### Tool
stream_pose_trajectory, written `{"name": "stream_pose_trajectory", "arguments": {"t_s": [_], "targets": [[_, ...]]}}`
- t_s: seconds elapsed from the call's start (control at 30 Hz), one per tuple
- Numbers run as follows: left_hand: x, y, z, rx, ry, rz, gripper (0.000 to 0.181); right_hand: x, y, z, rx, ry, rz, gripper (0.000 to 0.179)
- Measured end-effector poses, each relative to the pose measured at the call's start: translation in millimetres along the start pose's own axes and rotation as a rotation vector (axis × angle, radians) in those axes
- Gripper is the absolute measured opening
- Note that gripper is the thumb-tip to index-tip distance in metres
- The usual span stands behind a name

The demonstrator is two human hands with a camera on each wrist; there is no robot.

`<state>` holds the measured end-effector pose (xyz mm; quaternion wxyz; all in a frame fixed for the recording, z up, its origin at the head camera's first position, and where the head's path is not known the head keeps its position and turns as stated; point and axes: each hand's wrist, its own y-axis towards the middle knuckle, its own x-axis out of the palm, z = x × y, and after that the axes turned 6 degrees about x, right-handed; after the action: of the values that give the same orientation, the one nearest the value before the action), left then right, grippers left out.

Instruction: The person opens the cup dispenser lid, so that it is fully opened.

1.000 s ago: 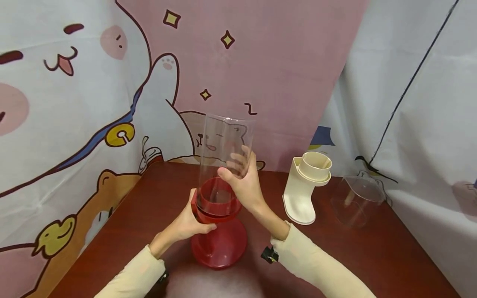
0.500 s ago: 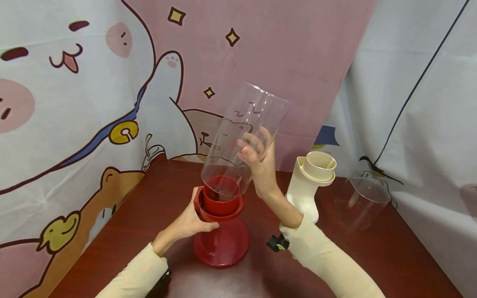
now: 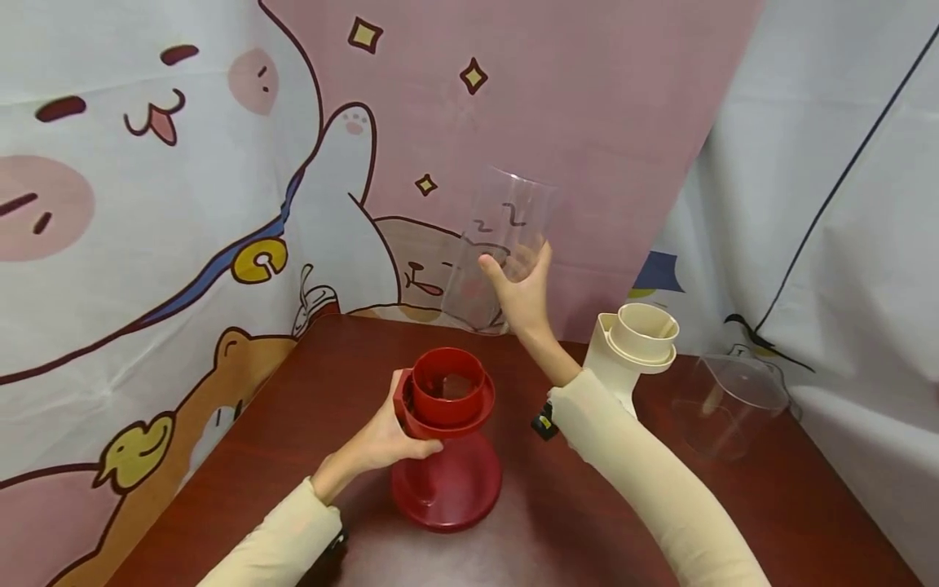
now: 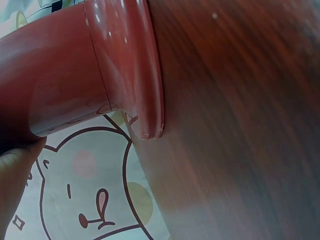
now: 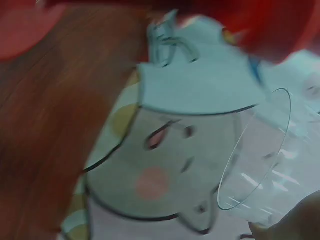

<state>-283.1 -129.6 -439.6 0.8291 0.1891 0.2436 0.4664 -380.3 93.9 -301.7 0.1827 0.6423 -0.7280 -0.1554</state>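
My left hand (image 3: pixel 387 432) grips the upper part of a red plastic stand (image 3: pixel 449 489), which has a round collar on top and a wide round foot on the table. In the left wrist view the red body (image 4: pixel 60 65) fills the upper left, with part of my left hand (image 4: pixel 20 175) against it. My right hand (image 3: pixel 524 293) holds a clear plastic cylinder (image 3: pixel 506 212) by its side, tilted and raised behind the red stand. The cylinder's open rim (image 5: pixel 240 165) shows in the right wrist view, apart from the red collar. Some right fingers show through the clear wall.
To the right stands a cream stand (image 3: pixel 638 346) of similar shape, partly hidden behind my right sleeve. Beyond it is a clear container (image 3: pixel 726 408) near the table's right edge. A printed cartoon cloth (image 3: pixel 587 122) hangs behind the dark red table (image 3: pixel 308 424).
The clear cylinder has lifted out of the red collar and moved up, right and back, with my right hand around it. The left hand keeps its grip on the red stand.
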Motion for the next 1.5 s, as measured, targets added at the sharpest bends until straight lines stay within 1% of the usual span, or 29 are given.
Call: {"name": "stream_pose_trajectory", "arguments": {"t_s": [0.13,0.2,0.3,0.43,0.53,0.63,0.8,0.93,1.1,1.23,1.4,1.5], "targets": [[4.0,0.8,0.2,-0.012,-0.001,-0.003,0.094,-9.2,5.9,34.9,0.049,-0.162,0.024,0.121],[5.7,1.7,0.1,-0.017,0.006,-0.003,0.094,-13.9,7.3,53.4,0.063,-0.227,0.025,0.119],[8.7,4.1,-0.1,-0.021,0.008,-0.008,0.093,-21.9,5.7,79.9,0.134,-0.317,0.037,0.122],[12.5,5.8,-1.8,-0.024,-0.007,-0.025,0.093,-35.7,-1.0,117.3,0.19,-0.426,0.064,0.124],[14.5,4.1,-3.3,-0.027,-0.018,-0.035,0.093,-41.5,-7.6,140.9,0.182,-0.466,0.069,0.122],[15.8,1.9,-4.1,-0.031,-0.029,-0.036,0.093,-40.0,-12.8,154.9,0.182,-0.468,0.056,0.121],[16.9,1.2,-3.8,-0.033,-0.03,-0.03,0.093,-33.8,-14.2,166.1,0.154,-0.46,0.018,0.117],[16.2,1.9,-2.1,-0.031,-0.019,-0.029,0.093,-34.7,-16.1,168.8,0.157,-0.459,-0.016,0.114],[12.2,3.1,0.3,-0.029,-0.011,-0.018,0.093,-40.6,-19.4,163.8,0.202,-0.472,-0.059,0.122],[7.4,3.3,-0.4,-0.039,0.01,-0.007,0.093,-47.9,-24.6,160.0,0.246,-0.475,-0.102,0.127],[0.0,-0.1,-1.1,-0.054,0.047,0.018,0.092,-52.5,-34.6,163.0,0.24,-0.456,-0.153,0.129],[1.3,1.2,-0.8,-0.054,0.05,0.02,0.092,-59.4,-41.2,164.0,0.235,-0.473,-0.173,0.131]]}}
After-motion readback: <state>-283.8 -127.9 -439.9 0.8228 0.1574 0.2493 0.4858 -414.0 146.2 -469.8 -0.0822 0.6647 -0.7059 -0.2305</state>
